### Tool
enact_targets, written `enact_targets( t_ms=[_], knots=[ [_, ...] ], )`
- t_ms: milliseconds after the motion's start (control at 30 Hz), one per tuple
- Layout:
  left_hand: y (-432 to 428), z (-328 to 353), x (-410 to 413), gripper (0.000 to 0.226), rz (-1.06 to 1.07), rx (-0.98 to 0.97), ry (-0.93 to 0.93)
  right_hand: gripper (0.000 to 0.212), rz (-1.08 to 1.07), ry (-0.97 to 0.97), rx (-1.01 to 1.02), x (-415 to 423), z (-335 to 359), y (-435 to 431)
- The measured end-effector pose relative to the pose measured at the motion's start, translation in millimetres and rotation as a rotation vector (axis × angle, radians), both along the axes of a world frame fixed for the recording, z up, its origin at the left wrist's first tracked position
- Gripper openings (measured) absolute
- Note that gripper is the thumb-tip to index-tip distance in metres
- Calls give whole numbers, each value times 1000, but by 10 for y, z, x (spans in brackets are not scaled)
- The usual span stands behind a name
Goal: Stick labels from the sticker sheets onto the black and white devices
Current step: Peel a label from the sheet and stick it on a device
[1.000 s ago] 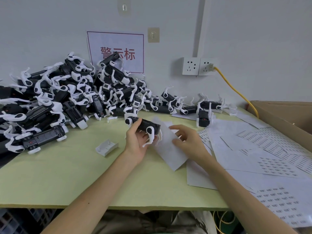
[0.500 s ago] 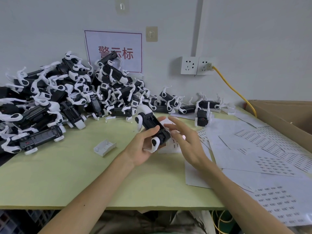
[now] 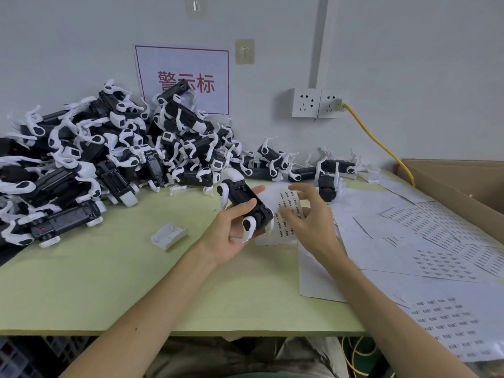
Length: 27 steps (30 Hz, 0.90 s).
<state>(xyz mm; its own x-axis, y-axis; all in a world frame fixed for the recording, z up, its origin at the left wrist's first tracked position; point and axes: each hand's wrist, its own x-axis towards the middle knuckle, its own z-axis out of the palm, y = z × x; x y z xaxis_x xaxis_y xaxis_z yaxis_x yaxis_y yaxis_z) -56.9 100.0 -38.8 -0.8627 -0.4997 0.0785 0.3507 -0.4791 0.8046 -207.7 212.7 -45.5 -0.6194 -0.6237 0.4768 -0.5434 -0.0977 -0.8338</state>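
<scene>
Device in hand, label pick pending.
Black and white device (image 3: 246,204) sits mid-frame, clamped in left hand (image 3: 231,236); right hand (image 3: 309,218) hovers fingers apart over sticker sheet (image 3: 286,214). Peel 1 label by its corner, keep device steady, press flat.

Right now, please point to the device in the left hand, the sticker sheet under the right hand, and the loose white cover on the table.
device (image 3: 246,199), head view, on its black body.
sticker sheet (image 3: 283,205), head view, on its printed labels.
white cover (image 3: 169,235), head view, on its top face.
</scene>
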Motion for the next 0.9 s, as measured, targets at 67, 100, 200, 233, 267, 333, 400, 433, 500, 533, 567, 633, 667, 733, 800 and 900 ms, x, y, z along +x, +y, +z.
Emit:
enact_targets(
  t_ms=[67, 100, 200, 233, 267, 333, 400, 433, 500, 533, 567, 633, 667, 733, 800, 900],
  knots=[
    [25, 2, 6, 36, -31, -29, -12, 26, -17, 38, -6, 10, 12, 6],
    [36, 2, 10, 36, -46, -49, -21, 20, -19, 40, -7, 12, 15, 6],
    [54, 12, 13, 37, -65, -94, -50, 16, -14, 90, -28, -3, 8, 3],
    [52, 15, 13, 38, -57, -101, -53, 16, -14, 133, -28, -3, 7, 0],
    [49, 20, 15, 37, -43, -103, -50, 15, -3, 164, -19, -5, 3, -5],
    [37, 26, 19, 34, -9, -105, -42, 15, 50, 171, 14, -1, -1, -7],
    [28, 30, 23, 34, 19, -101, -38, 23, 73, 196, 27, -7, -17, -13],
    [24, 30, 25, 35, 26, -97, -39, 26, 71, 208, 25, -10, -26, -19],
    [25, 25, 23, 35, 16, -103, -44, 28, 49, 209, 14, -17, -36, -28],
    [32, 25, 25, 35, 2, -111, -46, 29, 30, 203, 7, -25, -42, -32],
    [38, 25, 29, 34, -12, -121, -48, 28, 12, 194, 1, -33, -47, -35],
    [54, 34, 36, 33, -24, -145, -59, 27, -11, 179, -3, -40, -45, -29],
    [59, 40, 40, 33, -22, -156, -65, 27, -15, 176, -3, -37, -41, -24],
    [62, 50, 41, 32, -7, -180, -73, 27, -24, 169, -2, -23, -29, -14],
    [63, 52, 37, 33, 9, -207, -80, 25, -44, 162, -1, -2, -10, -10],
    [67, 39, 29, 32, 14, -257, -106, 22, -56, 147, -5, 30, 29, 3]
  ],
)
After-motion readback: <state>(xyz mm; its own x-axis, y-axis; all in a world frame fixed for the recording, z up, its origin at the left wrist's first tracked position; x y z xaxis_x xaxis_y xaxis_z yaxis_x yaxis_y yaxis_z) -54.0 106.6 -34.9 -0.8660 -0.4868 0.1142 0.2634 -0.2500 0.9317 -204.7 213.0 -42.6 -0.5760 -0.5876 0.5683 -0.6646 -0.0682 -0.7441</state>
